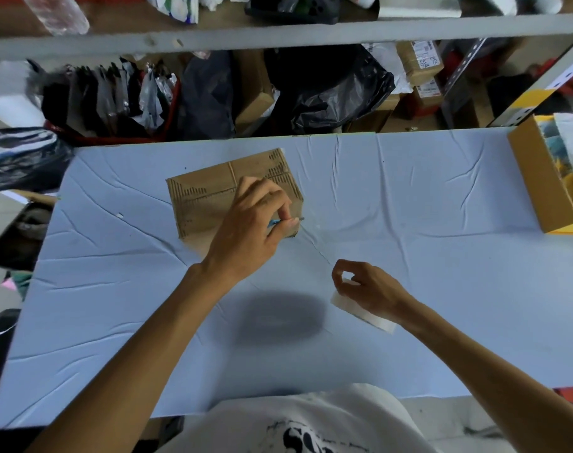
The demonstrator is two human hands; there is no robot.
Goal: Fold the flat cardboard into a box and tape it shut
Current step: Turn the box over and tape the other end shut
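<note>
A folded brown cardboard box [203, 197] lies on the blue-covered table [442, 256], left of centre towards the far edge. My left hand [252, 223] rests on its right end, pinching a small blue-handled cutter [286, 223] whose metal tip pokes out at the box's right edge. My right hand [366, 286] hovers nearer to me and to the right, gripping a roll of whitish tape [363, 310]. A thin, faint strand seems to run from the box's right edge towards the roll.
An open cardboard box [540, 181] with yellow contents stands at the table's right edge. Beyond the far edge are a red basket [111, 135] of packets, black plastic bags [330, 93] and parcels under a grey shelf [278, 31].
</note>
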